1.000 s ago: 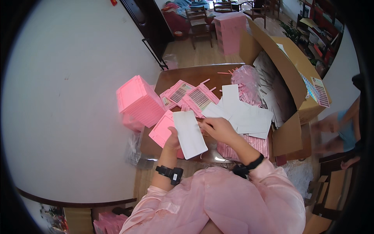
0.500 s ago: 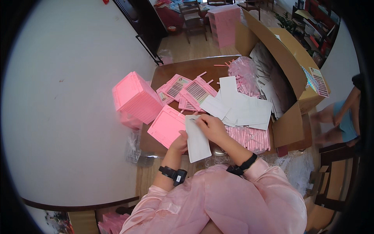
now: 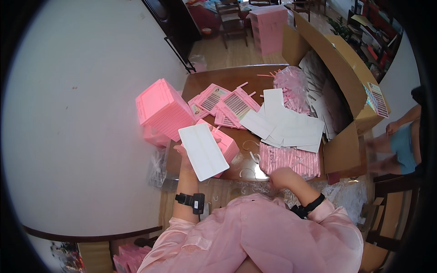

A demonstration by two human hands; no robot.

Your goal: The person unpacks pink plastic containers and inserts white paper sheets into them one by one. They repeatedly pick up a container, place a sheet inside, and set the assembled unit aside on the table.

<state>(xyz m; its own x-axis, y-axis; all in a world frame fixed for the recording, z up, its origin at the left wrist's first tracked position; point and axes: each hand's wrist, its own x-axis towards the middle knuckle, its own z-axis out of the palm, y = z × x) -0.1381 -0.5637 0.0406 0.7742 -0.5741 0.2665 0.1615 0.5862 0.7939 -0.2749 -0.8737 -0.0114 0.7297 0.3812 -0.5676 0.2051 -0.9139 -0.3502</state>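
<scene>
Over the low pink stack (image 3: 229, 146), my left hand (image 3: 185, 161) held a white card (image 3: 204, 152); right of that stack, my right hand (image 3: 284, 177) was curled, around what I couldn't tell. A loose left grip might have let the card slide down.

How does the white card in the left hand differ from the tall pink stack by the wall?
The white card is thin, apparently a single piece; the tall pink stack is many layers thick. The card is pale, the stack bright pink. The card is held in the left hand; no hand touches the stack. Both have a rectangular outline.
</scene>
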